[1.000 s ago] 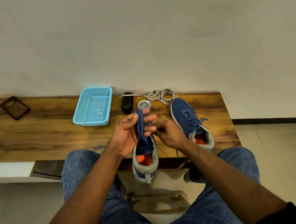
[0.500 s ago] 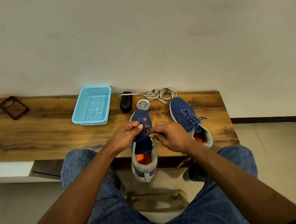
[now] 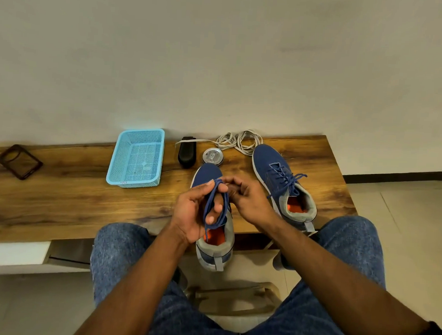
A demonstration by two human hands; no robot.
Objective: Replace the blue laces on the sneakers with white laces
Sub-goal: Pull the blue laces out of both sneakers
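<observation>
Two blue sneakers stand on the wooden bench [image 3: 72, 200]. The near sneaker [image 3: 217, 246] overhangs the front edge, its heel toward me, orange insole showing. My left hand [image 3: 192, 212] holds a looped blue lace [image 3: 215, 205] just above that sneaker. My right hand [image 3: 246, 199] pinches the top of the same lace beside the left fingers. The far sneaker [image 3: 280, 180] at the right keeps its blue lace tied. Coiled white laces [image 3: 238, 141] lie at the back of the bench by the wall.
A light blue mesh basket [image 3: 137, 159] sits at the back left of centre. A black brush [image 3: 187, 151] and a round tin [image 3: 213, 156] lie beside it. A dark square frame [image 3: 19, 161] rests far left. My knees in jeans flank a stool.
The hands dropped onto the near sneaker's tongue half a second ago, then lifted again; the blue lace now hangs as a loop over my left fingers.
</observation>
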